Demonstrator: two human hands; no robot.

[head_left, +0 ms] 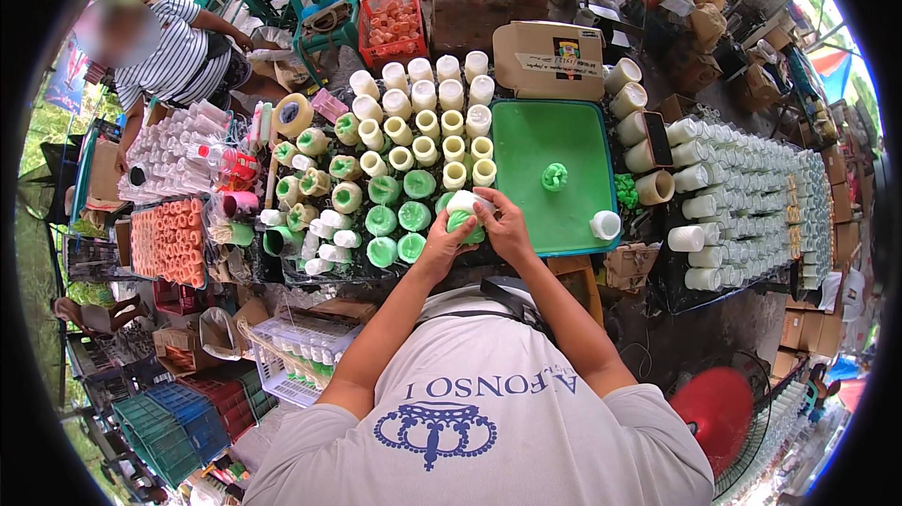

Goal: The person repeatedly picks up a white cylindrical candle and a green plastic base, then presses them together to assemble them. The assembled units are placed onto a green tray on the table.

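Observation:
Close in front of my body, both hands grip a white-and-green cup-shaped piece (460,202), its white part uppermost and green showing below. My left hand (445,249) curls round its lower left side. Against its right side, the fingers of my right hand (505,228) are bent. Just right of my hands lies a green tray (526,135), holding a crumpled green lump (554,177) and a small white cup (605,224). Left of my hands stand several pale green cups (413,217), with rows of cream cylinders (427,124) behind them.
A cardboard box (548,61) stands beyond the tray. Many white cups (742,186) fill the right table. Orange cylinders (167,241) and white pieces (178,151) crowd the left. A person in a striped top (174,50) works at far left. A red fan (722,417) stands lower right.

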